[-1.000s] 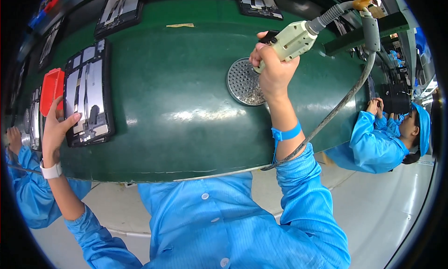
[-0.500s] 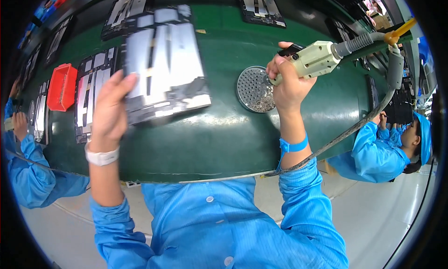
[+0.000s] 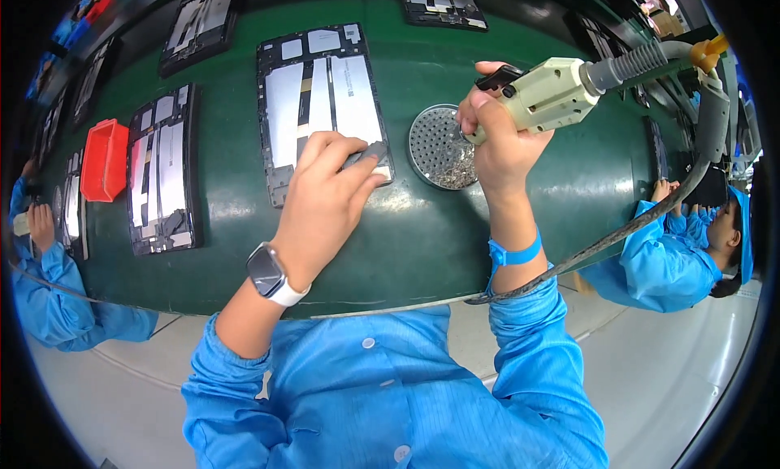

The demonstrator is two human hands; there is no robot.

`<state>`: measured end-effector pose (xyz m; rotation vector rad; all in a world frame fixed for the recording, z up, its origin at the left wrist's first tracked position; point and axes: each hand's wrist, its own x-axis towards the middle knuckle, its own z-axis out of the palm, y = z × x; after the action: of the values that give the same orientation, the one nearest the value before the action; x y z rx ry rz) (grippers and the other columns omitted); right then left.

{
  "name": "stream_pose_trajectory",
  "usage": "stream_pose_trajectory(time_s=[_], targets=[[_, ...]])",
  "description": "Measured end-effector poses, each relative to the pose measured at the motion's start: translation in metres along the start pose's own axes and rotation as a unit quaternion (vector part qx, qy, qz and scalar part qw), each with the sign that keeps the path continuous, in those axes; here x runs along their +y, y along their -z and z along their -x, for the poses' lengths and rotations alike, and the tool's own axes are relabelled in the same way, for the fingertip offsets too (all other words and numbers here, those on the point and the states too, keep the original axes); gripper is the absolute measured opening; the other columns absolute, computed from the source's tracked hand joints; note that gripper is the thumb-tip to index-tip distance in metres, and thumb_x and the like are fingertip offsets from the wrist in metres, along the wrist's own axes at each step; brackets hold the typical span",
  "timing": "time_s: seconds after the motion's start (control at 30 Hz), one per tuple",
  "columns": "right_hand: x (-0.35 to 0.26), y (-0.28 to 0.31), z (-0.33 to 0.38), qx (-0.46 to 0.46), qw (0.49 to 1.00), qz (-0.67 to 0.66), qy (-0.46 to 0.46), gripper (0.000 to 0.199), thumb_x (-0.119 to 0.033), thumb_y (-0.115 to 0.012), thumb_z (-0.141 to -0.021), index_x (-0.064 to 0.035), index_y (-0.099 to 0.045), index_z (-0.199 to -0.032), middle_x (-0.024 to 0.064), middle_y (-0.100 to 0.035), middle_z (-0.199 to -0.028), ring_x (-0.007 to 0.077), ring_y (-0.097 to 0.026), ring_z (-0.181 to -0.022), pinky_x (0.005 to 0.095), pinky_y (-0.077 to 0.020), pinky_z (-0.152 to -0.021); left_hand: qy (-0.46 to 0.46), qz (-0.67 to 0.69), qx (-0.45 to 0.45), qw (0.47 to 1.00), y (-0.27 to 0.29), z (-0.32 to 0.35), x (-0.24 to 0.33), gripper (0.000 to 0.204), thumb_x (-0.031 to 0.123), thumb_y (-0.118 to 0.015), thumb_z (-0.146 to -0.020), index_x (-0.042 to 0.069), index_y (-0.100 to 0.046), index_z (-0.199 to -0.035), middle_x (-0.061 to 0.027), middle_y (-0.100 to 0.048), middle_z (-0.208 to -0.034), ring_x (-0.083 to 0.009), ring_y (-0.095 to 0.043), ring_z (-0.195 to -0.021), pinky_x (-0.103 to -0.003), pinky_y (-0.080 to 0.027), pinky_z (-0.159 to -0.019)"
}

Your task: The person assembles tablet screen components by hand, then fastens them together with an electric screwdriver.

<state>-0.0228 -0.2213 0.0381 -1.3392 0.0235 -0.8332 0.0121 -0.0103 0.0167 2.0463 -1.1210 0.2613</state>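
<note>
An opened tablet lies back up on the green table in front of me, its silvery battery panels and black frame showing. My left hand rests on its lower right part, fingers stretched and apart over a dark grey piece. My right hand is wrapped round the front of a pale electric screwdriver, with the thumb near its black lever. The tool's tip is hidden behind the fingers. Just left of that hand stands a round metal dish with a perforated plate and small loose screws in its lower part.
Another opened tablet and a red bin are on the left. More tablets line the far side. The screwdriver's cable loops down past my right forearm. Co-workers in blue sit at left and right.
The tablet, tilted and blurred in my left hand before, now lies flat on the table. My left hand has moved right onto its lower edge area. My right hand stays nearly where it was.
</note>
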Motion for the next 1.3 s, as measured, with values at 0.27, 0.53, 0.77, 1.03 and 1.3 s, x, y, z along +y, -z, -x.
stream_pose_trajectory(time_s=[0.27,0.53,0.77,1.03,1.3], targets=[[-0.006,-0.004,0.006,-0.013,1.0,-0.022,-0.014,0.026,0.007,-0.065,-0.079,0.0074,-0.061,-0.105,0.0057,-0.06,-0.073,0.0103,-0.056,-0.054,0.0245,-0.0459,-0.05,-0.043,0.038,-0.015,0.998,0.002,0.009,-0.007,0.02,-0.002,-0.074,-0.073,-0.002,-0.069,-0.092,-0.0094,-0.067,-0.101,-0.028,-0.06,-0.092,-0.037,-0.052,-0.077],[-0.018,-0.03,0.026,-0.068,0.996,-0.053,-0.04,0.031,0.001,-0.053,-0.083,0.0049,-0.056,-0.113,0.0072,-0.052,-0.064,0.0139,-0.047,-0.053,0.0314,-0.0443,-0.054,-0.082,-0.068,0.025,0.994,-0.016,0.022,-0.003,0.019,0.001,-0.072,-0.073,-0.004,-0.066,-0.09,-0.0098,-0.06,-0.097,-0.0269,-0.059,-0.094,-0.037,-0.052,-0.078],[0.003,-0.04,0.038,-0.092,0.986,-0.096,-0.096,0.029,0.006,-0.064,-0.081,0.0039,-0.059,-0.109,0.0076,-0.064,-0.085,0.0095,-0.059,-0.06,0.0244,-0.0477,-0.05,-0.075,-0.049,0.036,0.995,-0.015,0.02,-0.004,0.016,0.001,-0.073,-0.072,-0.003,-0.066,-0.086,-0.0083,-0.059,-0.093,-0.0258,-0.059,-0.092,-0.037,-0.052,-0.076],[0.006,-0.042,0.039,-0.065,0.985,-0.092,-0.132,0.026,0.007,-0.064,-0.078,0.0024,-0.059,-0.103,0.0102,-0.066,-0.097,0.0117,-0.062,-0.068,0.0258,-0.0526,-0.057,-0.067,-0.035,0.034,0.997,-0.013,0.021,-0.005,0.017,0.001,-0.073,-0.072,-0.004,-0.066,-0.086,-0.0079,-0.059,-0.092,-0.0251,-0.059,-0.091,-0.036,-0.052,-0.075],[0.01,-0.045,0.043,-0.076,0.994,0.006,-0.075,0.024,0.004,-0.056,-0.082,0.0029,-0.055,-0.106,0.0071,-0.054,-0.069,0.0137,-0.051,-0.053,0.0306,-0.0459,-0.052,-0.123,-0.085,-0.012,0.989,-0.001,0.025,-0.013,0.025,0.003,-0.067,-0.073,-0.004,-0.068,-0.097,-0.01,-0.062,-0.103,-0.0263,-0.061,-0.102,-0.035,-0.053,-0.082]])
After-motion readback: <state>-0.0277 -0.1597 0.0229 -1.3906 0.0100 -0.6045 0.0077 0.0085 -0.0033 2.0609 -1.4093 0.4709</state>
